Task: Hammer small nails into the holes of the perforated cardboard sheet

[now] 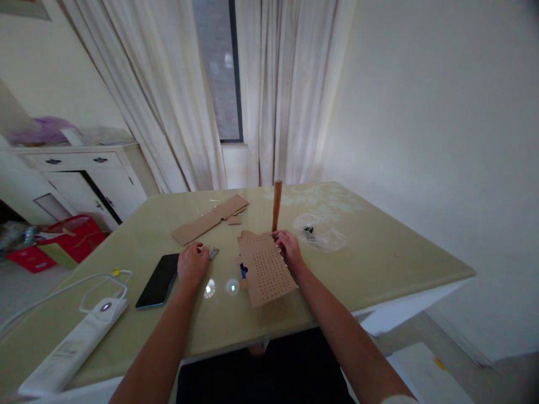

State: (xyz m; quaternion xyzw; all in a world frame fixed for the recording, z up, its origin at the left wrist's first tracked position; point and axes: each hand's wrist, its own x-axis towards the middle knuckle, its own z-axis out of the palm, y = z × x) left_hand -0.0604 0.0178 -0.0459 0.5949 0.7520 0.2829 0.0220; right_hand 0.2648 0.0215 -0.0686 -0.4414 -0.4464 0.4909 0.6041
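Observation:
My right hand (pixel 289 248) grips the upper right edge of a brown perforated board (pixel 269 272), which looks like cardboard or thin wood and is tilted toward me. A bit of blue (pixel 243 270) shows at the board's left edge. Just behind it a brown wooden rod (pixel 277 205) stands upright; its foot is hidden by the board and my fingers. To the left, my left hand (pixel 193 262) is low over the table with curled fingers, beside some small metal pieces (pixel 214 253). What is between those fingertips is too small to make out.
A black tablet or phone (pixel 158 280) lies left of my left hand, with a white power strip (pixel 76 345) and cable beyond it. Flat brown strips (pixel 210 219) lie at the back. Right of the board is a clear plastic bag (pixel 322 233) with small black parts.

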